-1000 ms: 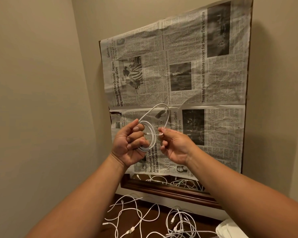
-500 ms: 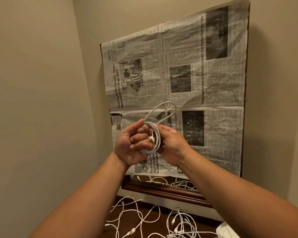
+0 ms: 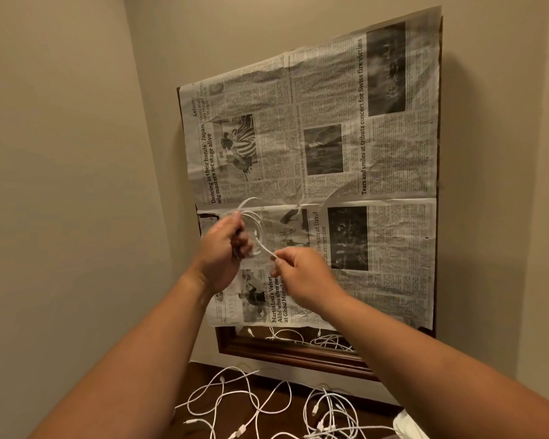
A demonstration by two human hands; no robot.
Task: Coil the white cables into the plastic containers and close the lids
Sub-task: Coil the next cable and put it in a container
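Observation:
A white cable (image 3: 256, 228) wound into a small coil is raised in front of the newspaper. My left hand (image 3: 224, 248) grips the coil with curled fingers. My right hand (image 3: 301, 274) pinches the cable's loose end just right of and below the coil, pulling it out of the loops. Several more white cables (image 3: 267, 407) lie tangled on the dark wooden surface below. No container shows clearly; a white object (image 3: 408, 427) sits at the bottom right edge, mostly cut off.
A mirror with a dark wooden frame (image 3: 286, 351) hangs on the beige wall, covered by newspaper sheets (image 3: 330, 153). Its uncovered bottom strip reflects cables. A side wall (image 3: 61, 185) stands close on the left.
The hands met at the coil half a second ago. Now my right hand has drawn away down and right with the cable end, and my left hand has shifted up and left with the coil.

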